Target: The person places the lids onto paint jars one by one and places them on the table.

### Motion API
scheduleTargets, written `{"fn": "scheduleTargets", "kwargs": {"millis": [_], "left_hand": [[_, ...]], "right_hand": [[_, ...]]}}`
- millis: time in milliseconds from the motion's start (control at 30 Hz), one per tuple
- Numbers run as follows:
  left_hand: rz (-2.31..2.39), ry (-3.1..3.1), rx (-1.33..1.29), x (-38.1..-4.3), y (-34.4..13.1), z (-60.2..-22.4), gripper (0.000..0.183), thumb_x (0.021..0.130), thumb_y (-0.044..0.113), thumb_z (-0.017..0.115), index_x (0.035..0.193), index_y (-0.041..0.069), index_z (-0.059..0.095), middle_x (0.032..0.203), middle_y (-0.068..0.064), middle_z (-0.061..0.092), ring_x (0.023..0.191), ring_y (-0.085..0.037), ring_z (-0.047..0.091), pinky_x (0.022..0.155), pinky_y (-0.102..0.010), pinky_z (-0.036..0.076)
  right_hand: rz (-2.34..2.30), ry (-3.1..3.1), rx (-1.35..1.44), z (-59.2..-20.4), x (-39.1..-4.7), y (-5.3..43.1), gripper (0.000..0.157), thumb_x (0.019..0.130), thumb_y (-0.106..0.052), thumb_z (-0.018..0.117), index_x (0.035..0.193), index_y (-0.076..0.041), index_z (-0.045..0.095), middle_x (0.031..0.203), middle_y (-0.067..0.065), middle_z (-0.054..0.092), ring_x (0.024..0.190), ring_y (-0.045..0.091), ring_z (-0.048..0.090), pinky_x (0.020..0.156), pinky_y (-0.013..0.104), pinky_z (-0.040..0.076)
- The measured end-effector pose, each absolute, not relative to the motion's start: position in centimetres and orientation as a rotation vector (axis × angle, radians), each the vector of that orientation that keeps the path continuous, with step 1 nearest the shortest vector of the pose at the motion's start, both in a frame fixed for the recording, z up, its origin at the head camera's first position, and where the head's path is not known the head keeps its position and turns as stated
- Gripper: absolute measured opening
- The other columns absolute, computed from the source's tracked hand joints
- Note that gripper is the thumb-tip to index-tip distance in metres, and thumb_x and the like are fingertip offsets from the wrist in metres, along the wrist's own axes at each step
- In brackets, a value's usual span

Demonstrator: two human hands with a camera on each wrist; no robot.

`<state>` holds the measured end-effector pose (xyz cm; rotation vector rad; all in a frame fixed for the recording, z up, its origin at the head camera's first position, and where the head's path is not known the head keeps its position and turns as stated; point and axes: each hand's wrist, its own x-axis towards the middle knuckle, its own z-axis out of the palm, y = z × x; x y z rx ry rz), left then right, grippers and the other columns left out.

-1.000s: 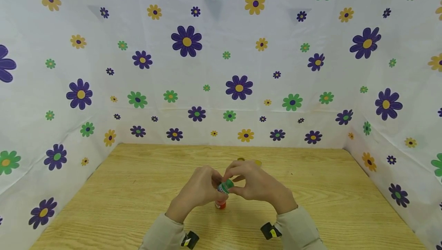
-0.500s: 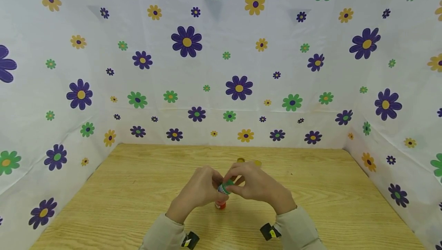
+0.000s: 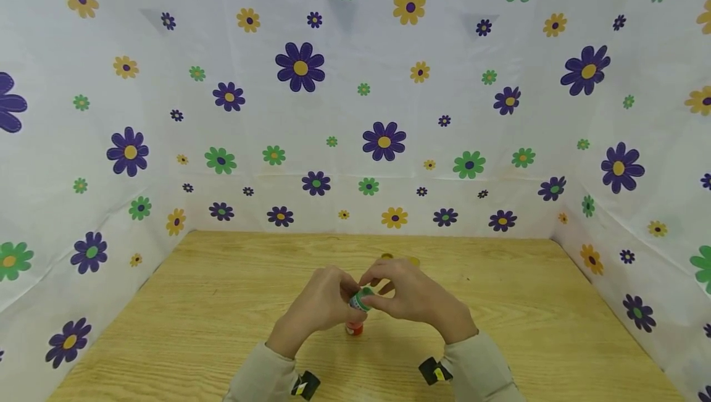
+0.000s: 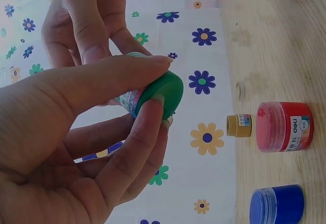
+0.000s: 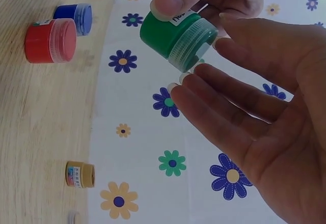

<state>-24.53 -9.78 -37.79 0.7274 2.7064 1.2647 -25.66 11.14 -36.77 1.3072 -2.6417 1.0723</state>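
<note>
A green paint jar with a clear ridged lid is held tilted above the table. My left hand grips its green body between thumb and fingers. My right hand has thumb and fingertips around the lid, fingers only slightly bent. In the right wrist view the fingertips lie right at the lid's lower edge. Below the hands a red paint jar stands on the table. Beside it, in the wrist views, is a blue paint jar, hidden in the head view.
A small gold paint jar, its mouth uncovered, stands farther back on the wooden table. A small pale lid lies near it. Flowered white cloth walls the table at back and sides.
My right fingers have shifted slightly around the lid, with the thumb closer in on the jar. My left hand keeps its grip, almost still.
</note>
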Motion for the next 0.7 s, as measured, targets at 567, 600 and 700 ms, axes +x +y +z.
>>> {"fn": "scheduleTargets", "kwargs": {"millis": [567, 600, 700], "left_hand": [[1.286, 2.690, 0.719, -24.46, -9.74, -37.64, 0.020, 0.076, 0.006, 0.087, 0.093, 0.000, 0.079, 0.081, -0.005, 0.077, 0.069, -0.010, 0.069, 0.062, -0.025, 0.058], [1.288, 2.687, 0.721, -24.44, -9.74, -37.63, 0.019, 0.076, 0.005, 0.087, 0.093, 0.000, 0.079, 0.081, -0.005, 0.077, 0.069, -0.010, 0.069, 0.062, -0.025, 0.058], [1.286, 2.685, 0.733, -24.42, -9.71, -37.59, 0.018, 0.076, 0.005, 0.087, 0.092, 0.000, 0.079, 0.080, -0.005, 0.077, 0.068, -0.010, 0.069, 0.062, -0.025, 0.058]], "right_hand": [[1.001, -2.615, 1.358, -36.58, -25.38, 11.12, 0.021, 0.091, -0.006, 0.077, 0.112, -0.008, 0.074, 0.112, 0.006, 0.073, 0.104, 0.020, 0.070, 0.084, 0.019, 0.059], [0.996, -2.617, 1.359, -36.62, -25.39, 11.12, 0.022, 0.091, -0.006, 0.077, 0.112, -0.008, 0.074, 0.112, 0.006, 0.072, 0.104, 0.020, 0.070, 0.084, 0.019, 0.059], [0.995, -2.633, 1.356, -36.65, -25.37, 11.14, 0.022, 0.091, -0.006, 0.078, 0.112, -0.008, 0.074, 0.113, 0.006, 0.072, 0.105, 0.020, 0.070, 0.084, 0.019, 0.058]]}}
